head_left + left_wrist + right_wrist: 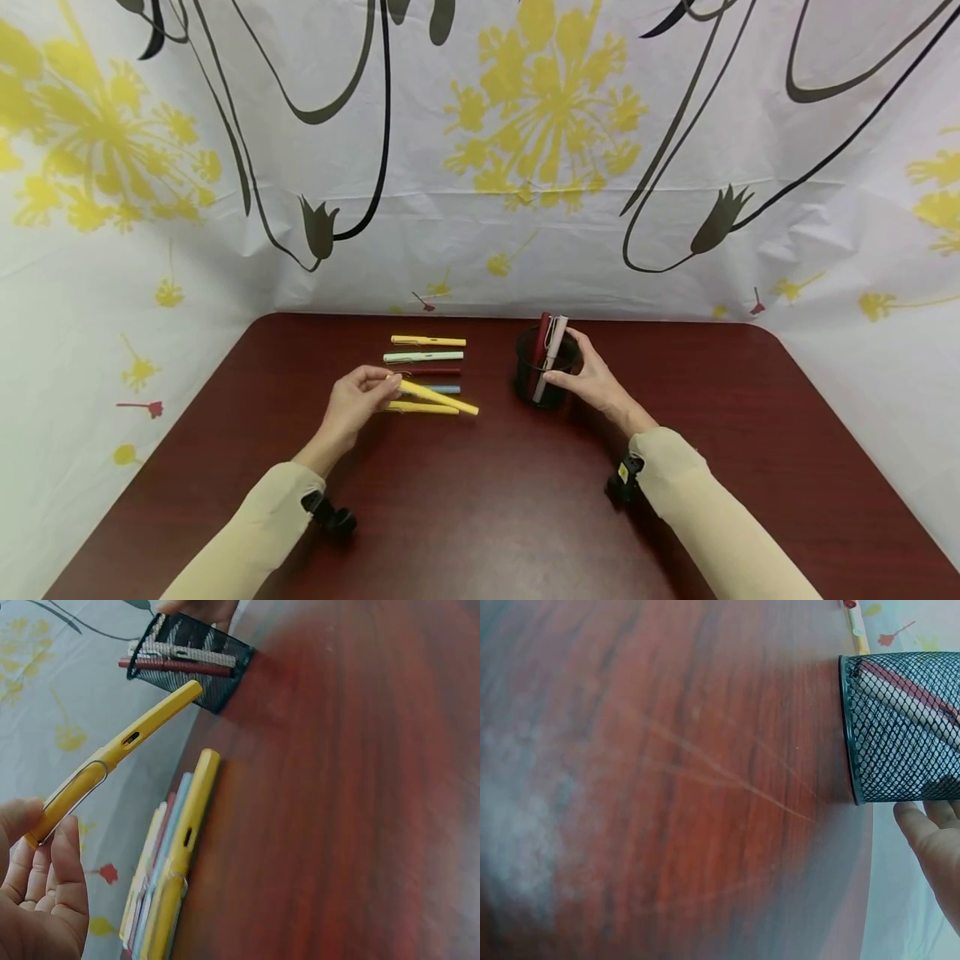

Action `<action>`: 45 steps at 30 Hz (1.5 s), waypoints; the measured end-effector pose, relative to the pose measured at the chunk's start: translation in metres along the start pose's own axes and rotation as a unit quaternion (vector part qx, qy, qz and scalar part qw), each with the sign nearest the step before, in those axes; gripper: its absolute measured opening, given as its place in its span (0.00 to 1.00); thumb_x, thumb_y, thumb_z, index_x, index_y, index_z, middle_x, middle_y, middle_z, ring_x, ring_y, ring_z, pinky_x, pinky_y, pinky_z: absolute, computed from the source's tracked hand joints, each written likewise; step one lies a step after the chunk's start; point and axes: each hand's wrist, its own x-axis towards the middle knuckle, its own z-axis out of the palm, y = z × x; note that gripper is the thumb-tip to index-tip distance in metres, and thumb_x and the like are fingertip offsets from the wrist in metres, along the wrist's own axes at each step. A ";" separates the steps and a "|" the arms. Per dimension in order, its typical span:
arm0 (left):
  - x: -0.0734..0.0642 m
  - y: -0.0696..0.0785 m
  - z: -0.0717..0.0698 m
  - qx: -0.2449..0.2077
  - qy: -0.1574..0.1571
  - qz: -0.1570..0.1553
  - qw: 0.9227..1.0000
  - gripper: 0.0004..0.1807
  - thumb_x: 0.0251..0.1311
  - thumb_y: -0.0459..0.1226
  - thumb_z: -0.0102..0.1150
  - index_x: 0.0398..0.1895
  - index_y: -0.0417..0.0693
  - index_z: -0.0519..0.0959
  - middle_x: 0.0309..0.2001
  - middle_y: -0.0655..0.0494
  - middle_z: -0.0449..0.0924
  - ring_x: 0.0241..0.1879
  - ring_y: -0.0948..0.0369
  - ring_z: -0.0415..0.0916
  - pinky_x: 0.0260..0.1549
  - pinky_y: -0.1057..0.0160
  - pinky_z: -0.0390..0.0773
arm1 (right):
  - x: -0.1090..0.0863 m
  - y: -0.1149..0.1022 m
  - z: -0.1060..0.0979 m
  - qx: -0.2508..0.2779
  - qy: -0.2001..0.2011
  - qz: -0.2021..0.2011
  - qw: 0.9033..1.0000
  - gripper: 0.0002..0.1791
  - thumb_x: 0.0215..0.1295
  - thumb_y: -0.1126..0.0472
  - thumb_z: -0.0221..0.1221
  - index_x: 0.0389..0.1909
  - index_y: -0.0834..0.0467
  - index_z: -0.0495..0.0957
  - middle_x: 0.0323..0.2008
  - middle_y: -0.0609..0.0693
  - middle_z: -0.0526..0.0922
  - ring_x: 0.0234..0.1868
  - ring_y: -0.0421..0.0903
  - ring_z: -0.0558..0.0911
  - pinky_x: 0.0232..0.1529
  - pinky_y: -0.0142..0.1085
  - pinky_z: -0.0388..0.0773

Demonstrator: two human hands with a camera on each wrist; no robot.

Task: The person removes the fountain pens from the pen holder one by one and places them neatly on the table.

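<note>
My left hand (356,404) pinches a yellow pen (450,401) by its clip end, the other end slanting toward the right. This pen is above a row of pens lying on the table. Farther right, a black mesh pen cup (900,761) stands upright with a dark red pen (541,337) and a pale pinkish-white pen (554,346) leaning inside. My right hand (600,390) grips the cup from its right side, thumb toward the front; some of its fingers are hidden behind the mesh.
On the dark red-brown table (480,508) the row runs from a far yellow pen (429,341) through a pale green pen (424,357), a dark red pen (441,372) and a blue pen (447,389) to a near yellow pen (429,408). A patterned white sheet (480,267) hangs behind.
</note>
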 end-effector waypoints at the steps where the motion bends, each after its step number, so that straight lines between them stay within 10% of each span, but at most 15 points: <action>1: -0.002 -0.002 -0.002 0.001 0.002 -0.002 1.000 0.18 0.58 0.42 0.64 0.45 0.39 0.75 0.31 0.61 0.83 0.35 0.64 0.83 0.39 0.60 0.81 | -0.002 -0.005 0.000 -0.002 -0.001 -0.002 1.000 0.48 0.59 0.62 0.63 0.72 0.64 0.43 0.71 0.67 0.44 0.72 0.64 0.45 0.64 0.63 0.53; 19: -0.014 -0.027 -0.020 0.054 0.007 -0.027 0.998 0.20 0.57 0.44 0.64 0.45 0.38 0.76 0.31 0.56 0.85 0.32 0.66 0.82 0.33 0.67 0.81 | -0.005 -0.015 0.000 0.004 0.000 0.003 1.000 0.46 0.59 0.64 0.61 0.71 0.65 0.44 0.70 0.68 0.48 0.72 0.63 0.48 0.65 0.61 0.52; 26: -0.011 -0.039 -0.034 0.190 -0.001 0.005 0.982 0.19 0.54 0.48 0.66 0.39 0.42 0.80 0.29 0.53 0.85 0.29 0.63 0.82 0.28 0.67 0.80 | -0.004 -0.014 0.001 0.014 0.002 0.002 1.000 0.45 0.58 0.65 0.61 0.71 0.65 0.45 0.69 0.68 0.50 0.71 0.62 0.50 0.66 0.59 0.53; 34: -0.008 -0.039 -0.042 0.214 -0.067 0.026 0.974 0.20 0.55 0.50 0.65 0.36 0.40 0.81 0.24 0.55 0.83 0.24 0.63 0.80 0.25 0.65 0.79 | -0.004 -0.013 0.001 0.018 0.001 0.005 1.000 0.45 0.59 0.65 0.61 0.71 0.65 0.44 0.70 0.67 0.50 0.71 0.61 0.49 0.66 0.60 0.52; 45: -0.007 -0.033 -0.040 0.281 -0.047 0.016 0.958 0.18 0.56 0.49 0.64 0.34 0.43 0.81 0.20 0.57 0.81 0.22 0.63 0.80 0.23 0.65 0.79 | -0.004 -0.014 0.001 0.014 -0.001 0.003 1.000 0.45 0.59 0.63 0.61 0.71 0.64 0.45 0.70 0.67 0.50 0.71 0.61 0.50 0.65 0.59 0.54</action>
